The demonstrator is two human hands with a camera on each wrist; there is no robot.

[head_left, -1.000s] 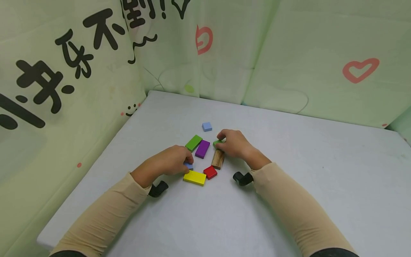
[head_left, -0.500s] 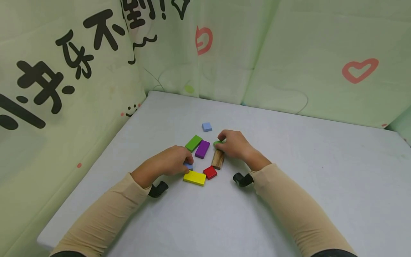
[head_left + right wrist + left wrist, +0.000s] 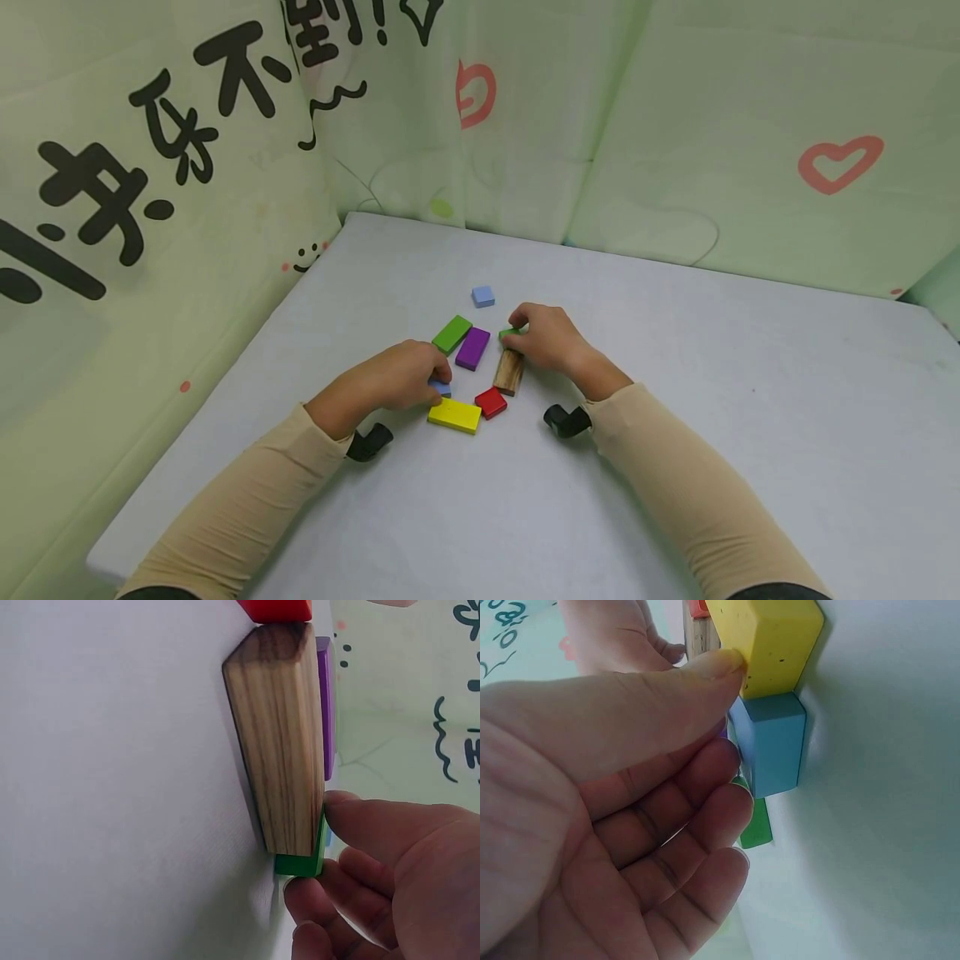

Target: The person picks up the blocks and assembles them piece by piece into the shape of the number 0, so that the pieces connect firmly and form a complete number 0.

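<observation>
My left hand is over a blue block, holding it between thumb and curled fingers. Its thumb tip also touches the corner of a yellow block that abuts the blue one. With thumb and fingers, my right hand pinches a small green block, partly hidden by the hand. That green block sits against the far end of a wood-grained block. A red block lies between the wooden and yellow blocks.
Inside the loose ring, a purple block leans up to a longer green block. Farther back, a light blue block lies alone. All lie on a white table. Printed curtains stand at its back and left.
</observation>
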